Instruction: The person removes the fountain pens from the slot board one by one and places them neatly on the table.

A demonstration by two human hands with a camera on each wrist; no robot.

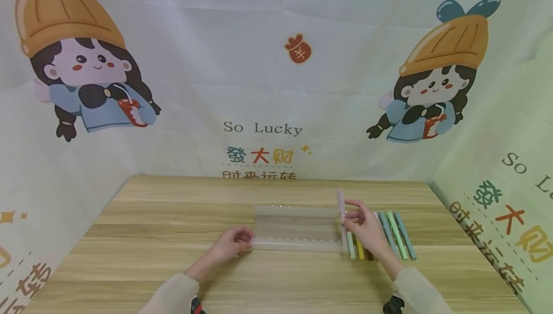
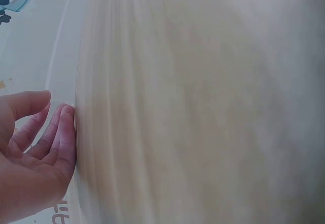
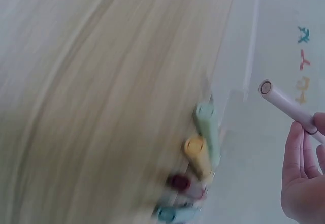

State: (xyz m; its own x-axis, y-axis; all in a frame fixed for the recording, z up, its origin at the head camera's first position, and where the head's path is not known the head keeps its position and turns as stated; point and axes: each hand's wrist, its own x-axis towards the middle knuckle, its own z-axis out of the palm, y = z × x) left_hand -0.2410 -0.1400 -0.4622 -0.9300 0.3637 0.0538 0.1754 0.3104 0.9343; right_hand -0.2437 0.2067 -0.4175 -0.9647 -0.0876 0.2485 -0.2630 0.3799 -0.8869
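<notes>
A long clear plastic case (image 1: 298,246) with scalloped edges lies on the table before me. My left hand (image 1: 231,244) holds its near left corner, the thumb and fingertips at the end of the case. Above the case's right end, my right hand (image 1: 365,227) pinches a pale pink pen (image 1: 340,199) between thumb and fingers. The right wrist view shows the round end of this pink pen (image 3: 282,101). Beside and partly beneath the right hand lie several pens, among them a yellow one (image 1: 359,249) and a light green one (image 1: 397,237).
The wood-grain table (image 1: 173,208) extends to both sides of the case. A printed cloth (image 1: 194,88) with cartoon figures hangs behind the table and along its sides. In the right wrist view, a dark red pen (image 3: 179,182) lies among the others.
</notes>
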